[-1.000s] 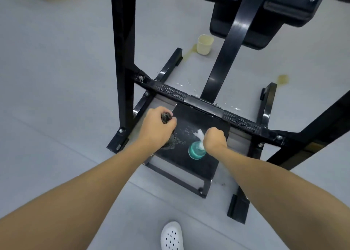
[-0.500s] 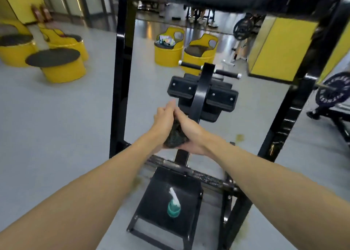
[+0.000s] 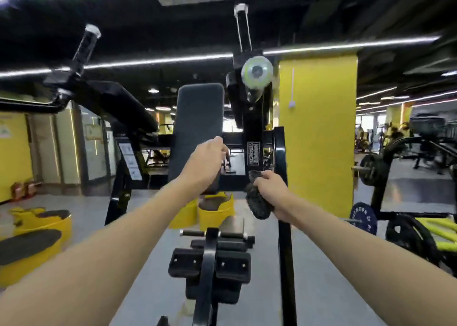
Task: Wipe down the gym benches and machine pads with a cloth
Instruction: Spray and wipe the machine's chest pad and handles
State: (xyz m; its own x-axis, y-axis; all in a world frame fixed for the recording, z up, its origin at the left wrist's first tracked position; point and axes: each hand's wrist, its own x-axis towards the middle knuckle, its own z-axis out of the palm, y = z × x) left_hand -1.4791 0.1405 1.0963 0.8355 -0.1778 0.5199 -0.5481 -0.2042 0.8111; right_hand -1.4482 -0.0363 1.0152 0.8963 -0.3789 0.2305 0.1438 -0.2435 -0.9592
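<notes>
A tall dark grey machine pad (image 3: 197,130) stands upright in the middle of the black machine frame (image 3: 282,167). My left hand (image 3: 207,164) reaches up to the pad's lower right edge, with its fingers curled round that edge. Just to the right and lower, my right hand (image 3: 273,192) grips a bunched dark cloth (image 3: 257,202) that hangs below my fist, apart from the pad. A lower black seat pad (image 3: 210,266), seen from behind on its bracket, sits below my arms.
Yellow drum seats (image 3: 29,241) stand on the grey floor at left and behind the machine (image 3: 217,209). A yellow pillar (image 3: 319,133) rises at right. Weight plates (image 3: 366,219) and another machine fill the right side.
My view swung up from the footplate to the upright pad. The spray bottle was left on the footplate, the cloth passed to my right hand, and my left hand rose to the pad's edge.
</notes>
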